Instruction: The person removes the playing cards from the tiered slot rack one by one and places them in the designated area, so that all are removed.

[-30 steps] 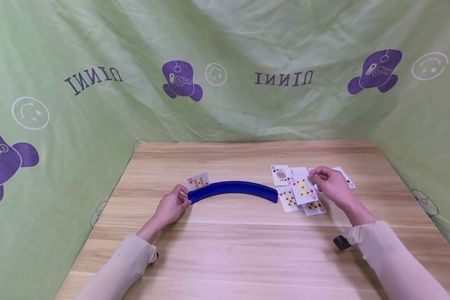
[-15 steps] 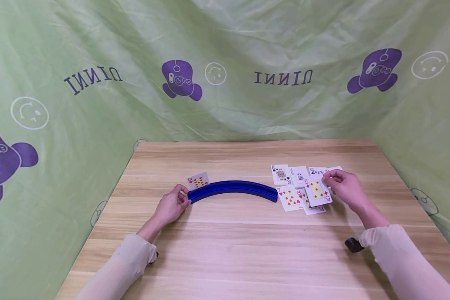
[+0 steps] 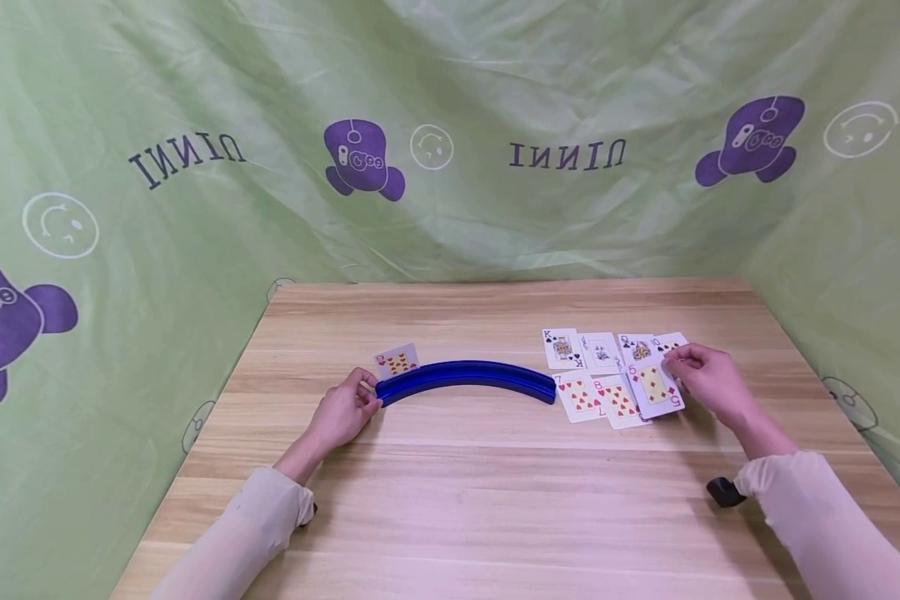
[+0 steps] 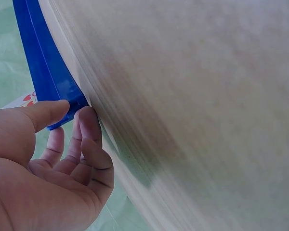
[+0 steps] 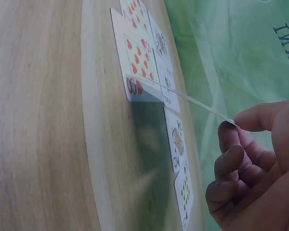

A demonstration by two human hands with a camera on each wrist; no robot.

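Note:
My left hand pinches the left end of a curved blue card holder between thumb and fingers, also plain in the left wrist view. One playing card with red pips stands at the holder's left end. At the right, my right hand pinches the five of diamonds by its upper right edge. In the right wrist view this card shows edge-on, raised over the table. Below and around it lie face-up cards: the seven of hearts, the eight of hearts, a king and a queen.
A joker-like card and a ten lie in the back row of cards. The wooden table meets a green printed cloth at the back and sides. A black device sits at my right wrist.
My right hand has moved right with the five of diamonds, uncovering the eight of hearts and the joker-like card. My left hand and the blue holder stay put.

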